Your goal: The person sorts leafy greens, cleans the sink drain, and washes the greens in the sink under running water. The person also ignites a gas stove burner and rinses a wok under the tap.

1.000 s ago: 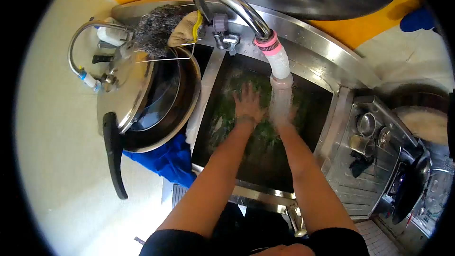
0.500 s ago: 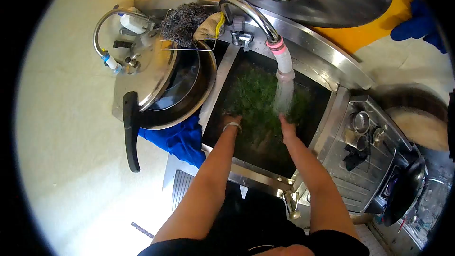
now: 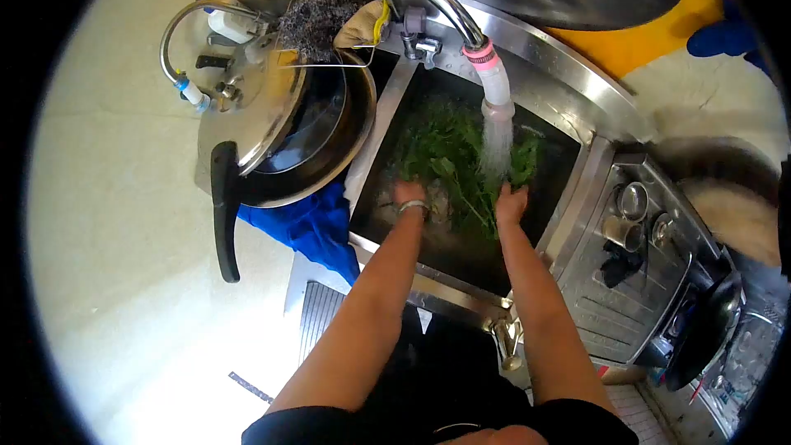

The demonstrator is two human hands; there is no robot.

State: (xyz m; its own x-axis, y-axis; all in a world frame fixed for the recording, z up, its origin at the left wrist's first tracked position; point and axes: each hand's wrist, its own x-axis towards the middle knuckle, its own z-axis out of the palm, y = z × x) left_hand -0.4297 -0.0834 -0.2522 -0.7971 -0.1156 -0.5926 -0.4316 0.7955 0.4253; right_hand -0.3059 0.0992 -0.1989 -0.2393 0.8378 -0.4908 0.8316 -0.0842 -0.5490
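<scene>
A bunch of leafy greens (image 3: 449, 161) is partly lifted out of the water in the metal sink (image 3: 568, 218). My left hand (image 3: 409, 192) grips its left side, the fingers partly hidden by leaves and water. On the other side my right hand (image 3: 512, 203) is closed on stems and leaves. Water pours from the faucet (image 3: 495, 95), with its pink-ringed white spout, onto the greens between my hands. Murky water covers the sink bottom.
A large lidded pot (image 3: 255, 128) with a black handle stands left of the sink, beside a blue cloth (image 3: 309, 231). A scouring pad (image 3: 321, 21) sits in a wire rack behind. Metal cups (image 3: 624, 233) lie on the right drainboard (image 3: 606, 313).
The greens have come up from under the water, their leaves now clearly showing. My left hand has shifted slightly right and up, and my right hand slightly right.
</scene>
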